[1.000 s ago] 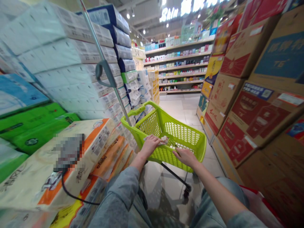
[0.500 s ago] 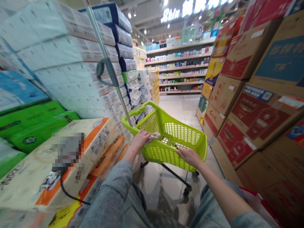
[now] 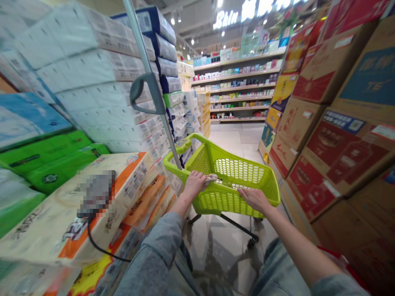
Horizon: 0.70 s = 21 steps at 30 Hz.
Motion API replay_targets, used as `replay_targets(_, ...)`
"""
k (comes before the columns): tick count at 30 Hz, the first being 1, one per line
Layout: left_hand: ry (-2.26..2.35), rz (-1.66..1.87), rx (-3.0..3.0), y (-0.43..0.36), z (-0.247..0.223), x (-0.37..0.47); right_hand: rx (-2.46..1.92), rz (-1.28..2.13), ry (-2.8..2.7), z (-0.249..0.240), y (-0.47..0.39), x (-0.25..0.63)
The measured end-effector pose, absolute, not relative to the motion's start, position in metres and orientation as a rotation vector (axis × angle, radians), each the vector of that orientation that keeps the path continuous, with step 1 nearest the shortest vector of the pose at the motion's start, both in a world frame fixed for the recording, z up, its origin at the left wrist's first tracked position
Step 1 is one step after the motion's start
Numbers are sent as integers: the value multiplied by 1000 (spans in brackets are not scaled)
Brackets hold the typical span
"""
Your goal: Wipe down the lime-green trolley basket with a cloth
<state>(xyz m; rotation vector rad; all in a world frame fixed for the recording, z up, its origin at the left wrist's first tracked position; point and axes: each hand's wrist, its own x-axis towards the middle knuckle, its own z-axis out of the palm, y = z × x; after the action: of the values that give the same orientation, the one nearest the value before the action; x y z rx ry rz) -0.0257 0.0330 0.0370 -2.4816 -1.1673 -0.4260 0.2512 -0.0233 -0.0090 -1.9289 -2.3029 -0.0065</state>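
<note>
A yellow-green shopping cart with a lattice basket stands side-on in front of me. My left hand is closed on a crumpled whitish cloth at the near rim, close to the cart's handle end. Farther right along the same rim, my right hand rests with its fingers curled over the edge. A metal pole with a grey loop grip rises from the cart's handle end and leans to the left.
Stacked tissue packs fill the left side, with a blurred grey device and black cable on a nearer pack. Cartons are piled at the right. Stocked shelves stand beyond the tiled aisle.
The cart and both hands appear slightly farther right in the view, as do the surroundings. My right hand lies flatter over the rim. The left still has the cloth.
</note>
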Motion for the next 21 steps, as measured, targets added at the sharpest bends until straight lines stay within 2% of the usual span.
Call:
replay_targets(9,-1086,-563,-2555,7,33,-6,-1883,248,-2150,11,-5,192)
replay_targets(16,-943,-511,-2567,0,32,-10,-2014,15,-2056,-2,-11,197)
replay_targets(21,-1015,-488,-2446,-9,40,-23,-2006,-14,-2073,-2,-14,204)
